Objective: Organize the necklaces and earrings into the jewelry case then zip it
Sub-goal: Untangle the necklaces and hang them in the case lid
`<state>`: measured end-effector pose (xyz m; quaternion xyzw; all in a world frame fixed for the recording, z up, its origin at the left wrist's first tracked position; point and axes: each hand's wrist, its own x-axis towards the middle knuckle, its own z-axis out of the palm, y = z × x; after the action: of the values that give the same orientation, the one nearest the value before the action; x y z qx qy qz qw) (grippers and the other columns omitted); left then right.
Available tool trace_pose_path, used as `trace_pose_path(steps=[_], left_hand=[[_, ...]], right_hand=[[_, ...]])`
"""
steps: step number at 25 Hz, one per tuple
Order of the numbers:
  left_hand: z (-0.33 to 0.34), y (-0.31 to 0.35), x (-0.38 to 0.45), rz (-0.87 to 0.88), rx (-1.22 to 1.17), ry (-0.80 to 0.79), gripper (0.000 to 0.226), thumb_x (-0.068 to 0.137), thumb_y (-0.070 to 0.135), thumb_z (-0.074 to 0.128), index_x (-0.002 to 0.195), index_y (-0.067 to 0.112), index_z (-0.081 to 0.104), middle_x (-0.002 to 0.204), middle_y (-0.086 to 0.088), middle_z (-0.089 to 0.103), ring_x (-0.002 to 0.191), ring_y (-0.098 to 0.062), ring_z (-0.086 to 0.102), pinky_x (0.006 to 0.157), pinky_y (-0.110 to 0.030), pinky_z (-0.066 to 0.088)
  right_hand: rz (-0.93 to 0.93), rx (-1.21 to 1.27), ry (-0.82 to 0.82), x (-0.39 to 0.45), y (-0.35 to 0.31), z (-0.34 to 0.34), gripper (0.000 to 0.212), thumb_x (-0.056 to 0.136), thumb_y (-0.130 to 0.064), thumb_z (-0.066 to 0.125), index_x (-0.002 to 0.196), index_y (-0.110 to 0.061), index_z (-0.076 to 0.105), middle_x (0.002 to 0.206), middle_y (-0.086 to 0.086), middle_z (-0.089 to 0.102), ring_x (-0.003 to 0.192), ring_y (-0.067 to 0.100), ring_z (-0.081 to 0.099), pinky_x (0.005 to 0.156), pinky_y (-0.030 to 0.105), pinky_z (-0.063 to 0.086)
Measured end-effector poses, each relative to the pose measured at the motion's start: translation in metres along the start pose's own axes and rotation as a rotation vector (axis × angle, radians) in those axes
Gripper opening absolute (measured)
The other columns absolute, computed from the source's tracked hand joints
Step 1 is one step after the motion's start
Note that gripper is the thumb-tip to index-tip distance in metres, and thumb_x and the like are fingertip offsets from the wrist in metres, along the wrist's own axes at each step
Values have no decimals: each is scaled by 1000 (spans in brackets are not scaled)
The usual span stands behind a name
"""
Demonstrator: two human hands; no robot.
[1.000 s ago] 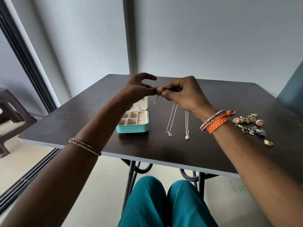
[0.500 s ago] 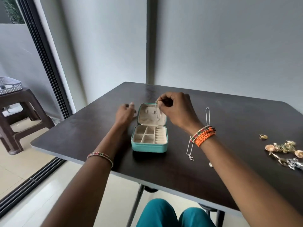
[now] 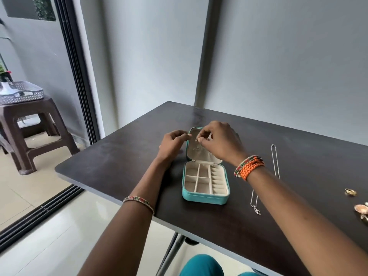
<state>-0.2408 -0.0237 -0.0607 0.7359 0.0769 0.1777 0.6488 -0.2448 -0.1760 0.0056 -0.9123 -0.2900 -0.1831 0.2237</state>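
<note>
jewelry case (image 3: 206, 193) sits open on the dark table (image 3: 119, 162), teal outside, cream dividers inside, its lid upright on the far side. i see my right hand (image 3: 221, 141) at the lid, fingertips pinching a small silver piece that is too small to make out. my left hand (image 3: 172, 143) is just left of the lid with loosely curled fingers; i cannot tell whether it grips anything or touches the case. a silver necklace (image 3: 274, 162) lies stretched out right of the case, partly hidden under my right forearm. gold earrings (image 3: 350, 191) lie near the right edge, some cut off by the frame. grey walls stand behind the table. to the far left, past a dark sliding-door frame (image 3: 77, 72), a brown stool (image 3: 29, 124) carries a perforated tray (image 3: 22, 92). the floor is pale tile.
</note>
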Motion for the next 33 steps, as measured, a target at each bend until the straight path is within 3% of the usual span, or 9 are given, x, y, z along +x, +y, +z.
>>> trace_pose_path(steps=[2, 4, 7, 11, 15, 21, 25, 28, 33], left_hand=[[-1, -3, 2, 20, -27, 34, 30, 61, 41, 63, 83, 23, 73, 91, -2, 73, 87, -11, 60, 71, -16, 48], [-2, -5, 2, 25, -57, 46, 28, 64, 36, 63, 85, 21, 73, 90, -3, 73, 85, -10, 61, 68, -17, 48], [1, 3, -3, 128, -142, 31, 26, 69, 23, 62, 89, 10, 72, 84, -2, 70, 81, -8, 60, 74, -17, 46], [2, 3, -8, 285, -142, 49, 40, 64, 31, 59, 93, 7, 72, 88, -2, 72, 82, -7, 64, 76, -15, 48], [2, 4, -12, 350, -67, 73, 35, 60, 37, 56, 87, 21, 71, 85, 9, 72, 82, -1, 64, 76, -14, 47], [2, 6, -14, 403, -12, 85, 21, 68, 28, 58, 86, 30, 69, 86, 16, 70, 87, 3, 64, 66, -19, 45], [3, 3, -13, 428, 115, 111, 25, 76, 33, 60, 99, 30, 69, 99, 15, 69, 102, -2, 60, 70, -19, 41], [4, 1, -13, 451, 168, 132, 26, 77, 37, 65, 102, 29, 68, 95, 19, 65, 103, -2, 58, 74, -16, 41], [7, 2, -12, 463, 195, 170, 27, 74, 32, 64, 100, 28, 69, 94, 15, 66, 97, 1, 59, 73, -13, 40]], right_hand=[[12, 22, -31, 3, -5, 2, 9, 82, -26, 65, 79, -23, 73, 87, -5, 69, 80, 13, 61, 66, 24, 41], [55, 166, -108, 6, -7, -4, 8, 76, -24, 68, 74, -20, 74, 78, -4, 71, 75, 12, 63, 68, 28, 50], [200, 439, -133, 7, -8, -12, 8, 73, -18, 70, 69, -15, 76, 68, -2, 70, 68, 7, 59, 64, 24, 47], [163, 149, 42, 6, -12, 4, 13, 77, -20, 63, 67, -17, 71, 70, -2, 69, 72, 18, 65, 65, 27, 51], [27, -47, 131, -3, -10, 14, 10, 85, -23, 61, 80, -20, 70, 87, 0, 66, 83, 20, 62, 69, 28, 47], [-95, -154, 258, -4, -6, 17, 10, 88, -18, 61, 89, -14, 70, 90, 4, 66, 91, 24, 59, 70, 30, 45], [-136, -258, 348, -2, -7, 18, 5, 83, -16, 68, 83, -13, 72, 82, 3, 68, 81, 25, 61, 61, 26, 41], [-137, -296, 356, 1, -6, 18, 3, 79, -15, 71, 81, -14, 74, 77, 3, 67, 78, 25, 59, 59, 25, 39], [-99, -342, 354, 1, -8, 18, 5, 79, -16, 72, 81, -15, 76, 74, 3, 67, 80, 28, 55, 69, 33, 43]])
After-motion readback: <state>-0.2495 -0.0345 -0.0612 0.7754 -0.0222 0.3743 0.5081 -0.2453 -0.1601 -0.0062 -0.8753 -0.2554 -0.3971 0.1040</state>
